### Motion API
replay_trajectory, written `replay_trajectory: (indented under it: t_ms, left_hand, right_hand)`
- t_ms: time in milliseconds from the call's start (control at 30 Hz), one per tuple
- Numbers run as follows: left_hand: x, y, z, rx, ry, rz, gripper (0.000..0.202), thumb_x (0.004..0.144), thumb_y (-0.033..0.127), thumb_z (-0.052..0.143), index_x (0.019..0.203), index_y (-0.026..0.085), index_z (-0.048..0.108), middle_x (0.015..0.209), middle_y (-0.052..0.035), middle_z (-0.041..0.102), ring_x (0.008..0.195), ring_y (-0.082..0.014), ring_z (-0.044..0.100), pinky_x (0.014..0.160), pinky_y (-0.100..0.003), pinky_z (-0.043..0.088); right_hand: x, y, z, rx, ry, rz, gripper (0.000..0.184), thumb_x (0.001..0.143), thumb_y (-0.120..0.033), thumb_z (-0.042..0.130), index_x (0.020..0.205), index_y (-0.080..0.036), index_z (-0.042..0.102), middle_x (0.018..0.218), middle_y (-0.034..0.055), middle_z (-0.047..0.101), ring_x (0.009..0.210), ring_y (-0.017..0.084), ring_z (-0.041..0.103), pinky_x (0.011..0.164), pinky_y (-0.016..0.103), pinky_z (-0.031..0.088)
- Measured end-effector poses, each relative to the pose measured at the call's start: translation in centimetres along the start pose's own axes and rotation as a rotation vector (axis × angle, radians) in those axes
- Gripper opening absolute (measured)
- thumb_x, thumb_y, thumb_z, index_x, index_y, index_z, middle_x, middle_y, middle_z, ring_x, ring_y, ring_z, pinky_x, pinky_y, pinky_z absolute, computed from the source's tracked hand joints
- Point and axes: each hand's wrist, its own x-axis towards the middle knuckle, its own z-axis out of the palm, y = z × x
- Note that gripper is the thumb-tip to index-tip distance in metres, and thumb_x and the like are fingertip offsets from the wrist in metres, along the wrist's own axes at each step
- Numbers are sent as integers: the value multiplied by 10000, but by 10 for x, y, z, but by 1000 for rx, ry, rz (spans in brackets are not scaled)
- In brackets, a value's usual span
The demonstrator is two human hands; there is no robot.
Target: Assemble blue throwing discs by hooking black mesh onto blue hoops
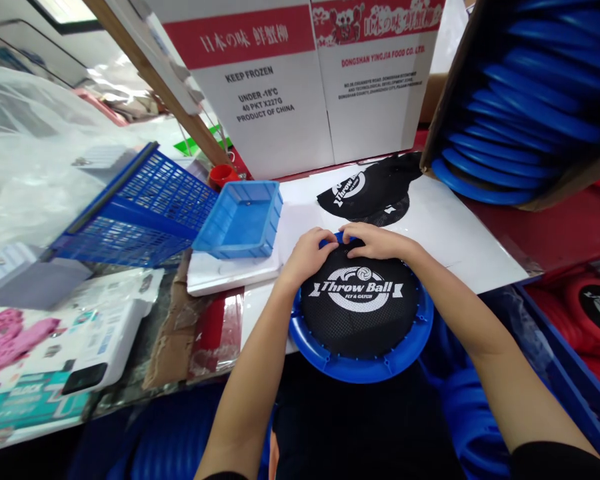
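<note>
A blue plastic ring (330,365) leans at the table's near edge, its face toward me. Across it lies a round black mesh cloth (355,333) printed "Throw Ball" in white. At the far rim, my left hand (313,252) has its fingers curled and closed on the mesh's edge. Just right of it, my right hand (375,241) is closed on the same edge, fingers bent over the rim. Its fingertips are partly hidden. Beyond the hands, more black mesh cloths (367,190) lie loosely piled on a white sheet.
A blue tray (240,223) and blue basket (140,207) stand left. Behind is a white carton (290,127). A box of stacked blue rings (510,133) stands right, above a crate with red rings (570,320). More blue rings (167,440) sit below the table.
</note>
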Motion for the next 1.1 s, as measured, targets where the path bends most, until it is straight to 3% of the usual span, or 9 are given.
replay_trajectory:
  t_ms: [100, 367, 600, 800, 933, 1100]
  left_hand:
    - [3, -3, 1, -69, 27, -41, 104, 891, 218, 641, 840, 223, 731, 936, -39, 758, 952, -239, 678, 950, -399, 535]
    - [11, -13, -2, -276, -70, -186, 186, 883, 324, 654, 871, 182, 773, 912, -64, 786, 883, -241, 680, 881, -381, 534]
    - [12, -14, -5, -316, -71, -226, 188, 853, 336, 698, 874, 171, 785, 893, -64, 784, 856, -233, 674, 868, -373, 532]
    - [10, -13, 1, -347, -9, -226, 171, 839, 335, 709, 857, 173, 762, 882, -54, 777, 848, -225, 671, 827, -354, 518]
    - [8, -15, 5, -366, 24, -224, 146, 824, 283, 707, 939, 195, 701, 759, -1, 717, 727, -182, 625, 739, -321, 491]
    - [8, -15, 7, -296, 36, -183, 100, 836, 212, 684, 924, 215, 637, 783, 10, 709, 784, -180, 653, 828, -335, 509]
  right_hand:
    - [4, 2, 3, 33, 60, 47, 35, 935, -233, 654, 957, -208, 662, 1155, 78, 735, 1134, 257, 651, 1026, 396, 482]
    - [12, 4, 3, 60, 140, 146, 125, 947, -226, 578, 941, -172, 691, 1023, 70, 741, 980, 218, 655, 926, 351, 474]
    - [22, 14, -5, 132, 4, 178, 125, 913, -207, 597, 926, -159, 711, 1117, 83, 716, 1050, 213, 633, 1000, 351, 478]
    - [33, 14, -17, 135, -124, 208, 109, 860, -197, 620, 824, -171, 720, 1021, 65, 690, 932, 209, 621, 902, 322, 486]
    - [34, 19, -16, 184, -107, 198, 107, 846, -211, 628, 808, -175, 722, 978, 65, 684, 905, 214, 618, 856, 326, 483]
    - [27, 24, -11, 216, -43, 175, 106, 859, -220, 637, 851, -171, 731, 947, 58, 684, 872, 198, 609, 820, 310, 470]
